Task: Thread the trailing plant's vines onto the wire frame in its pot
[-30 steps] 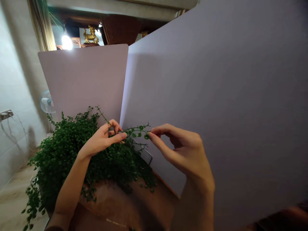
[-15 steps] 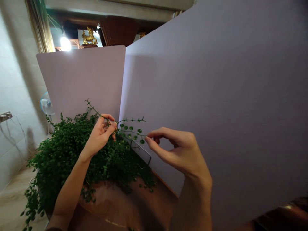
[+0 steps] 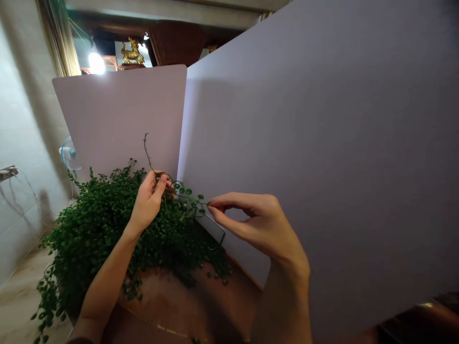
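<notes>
Between my two hands stretches a thin green plant stem [image 3: 191, 197] with small round leaves. My left hand [image 3: 148, 198] is closed on the stem, and a bare, dark end of it sticks up above the fingers. At the stem's right end, my right hand [image 3: 251, 215] pinches the tip between thumb and forefinger. Below and left of both hands spreads a dense heap of green trailing plants [image 3: 96, 224] with many small leaves. My left forearm crosses in front of this heap.
Pale panels stand behind, a smaller one [image 3: 122, 114] and a large one [image 3: 322, 143] on the right. A bent metal wire stand [image 3: 217, 224] leans by the brown tabletop [image 3: 172, 296]. Farther back are a lit bulb [image 3: 96, 63], a golden figurine [image 3: 132, 51] and a fan [image 3: 70, 154].
My right hand has moved slightly left, nearer my left hand. The stem's upper end now points more upright, and the stem looks more bunched near my left fingers.
</notes>
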Available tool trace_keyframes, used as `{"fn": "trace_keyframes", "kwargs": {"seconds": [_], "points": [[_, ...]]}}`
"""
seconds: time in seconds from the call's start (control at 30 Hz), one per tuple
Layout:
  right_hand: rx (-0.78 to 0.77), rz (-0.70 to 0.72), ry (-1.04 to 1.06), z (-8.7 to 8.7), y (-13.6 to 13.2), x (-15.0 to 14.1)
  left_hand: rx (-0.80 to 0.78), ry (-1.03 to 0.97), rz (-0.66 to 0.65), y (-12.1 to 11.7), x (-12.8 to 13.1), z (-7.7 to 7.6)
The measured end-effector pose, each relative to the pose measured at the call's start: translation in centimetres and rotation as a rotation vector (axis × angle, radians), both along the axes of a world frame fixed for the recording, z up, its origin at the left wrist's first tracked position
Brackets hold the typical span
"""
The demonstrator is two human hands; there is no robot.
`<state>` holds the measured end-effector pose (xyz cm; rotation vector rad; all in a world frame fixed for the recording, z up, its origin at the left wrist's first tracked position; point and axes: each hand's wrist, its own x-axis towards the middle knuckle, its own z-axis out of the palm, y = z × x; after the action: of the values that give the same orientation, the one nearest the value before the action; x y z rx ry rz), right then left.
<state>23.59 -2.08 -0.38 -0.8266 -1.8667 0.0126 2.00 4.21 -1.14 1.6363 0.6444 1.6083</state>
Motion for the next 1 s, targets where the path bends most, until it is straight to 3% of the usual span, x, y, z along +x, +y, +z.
{"fn": "trace_keyframes", "kwargs": {"seconds": [0.13, 0.23, 0.5, 0.73, 1.0], "points": [[-0.008, -0.064, 0.025, -0.4, 0.5, 0.3, -0.059, -0.053, -0.134, -0.6, -0.1, 0.4], [0.001, -0.110, 0.084, -0.6, 0.7, 0.2, -0.032, -0.038, -0.140, -1.0, 0.1, 0.5], [-0.042, -0.287, 0.243, -0.6, 1.5, -1.2, 0.059, 0.015, -0.023, -1.1, 1.0, -0.2], [-0.081, -0.338, 0.316, -0.7, 1.9, -1.9, 0.167, 0.094, 0.149, -2.0, 1.2, -0.8], [-0.120, -0.180, 0.310, -0.6, 1.8, -1.2, 0.060, -0.136, -0.162, -2.0, 1.0, 0.3]]}}
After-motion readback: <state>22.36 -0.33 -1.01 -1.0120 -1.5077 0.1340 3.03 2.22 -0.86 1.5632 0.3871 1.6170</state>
